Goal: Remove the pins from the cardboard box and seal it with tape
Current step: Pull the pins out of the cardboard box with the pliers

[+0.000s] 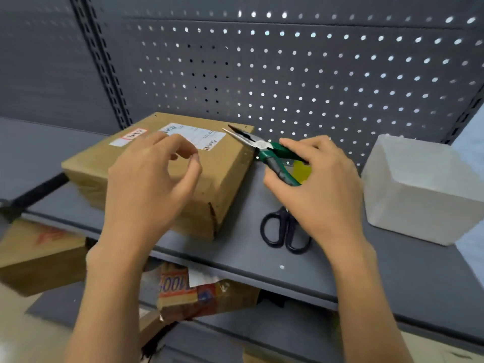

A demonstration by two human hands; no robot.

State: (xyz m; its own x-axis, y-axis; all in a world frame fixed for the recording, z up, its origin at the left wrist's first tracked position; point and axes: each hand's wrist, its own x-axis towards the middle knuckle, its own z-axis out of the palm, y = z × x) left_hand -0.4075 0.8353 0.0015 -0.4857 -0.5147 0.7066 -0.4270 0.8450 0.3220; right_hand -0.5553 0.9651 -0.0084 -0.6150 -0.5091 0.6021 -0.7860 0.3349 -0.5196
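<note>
A brown cardboard box [222,166] with white shipping labels lies on the grey shelf [235,260]. My right hand [322,184] grips green-handled needle-nose pliers [264,148], whose slightly parted jaws point at the box's far right top corner. My left hand [149,184] hovers over the box's near side, its fingers loosely curled with thumb and forefinger close together; whether anything is pinched between them I cannot tell. A yellow object [302,171], partly hidden behind my right hand, lies on the shelf.
Black-handled scissors [285,231] lie on the shelf under my right hand. A white block-shaped box [419,189] stands at the right. A perforated grey back panel [314,74] rises behind. Below the shelf sit more cardboard boxes [39,255] and a printed package [193,292].
</note>
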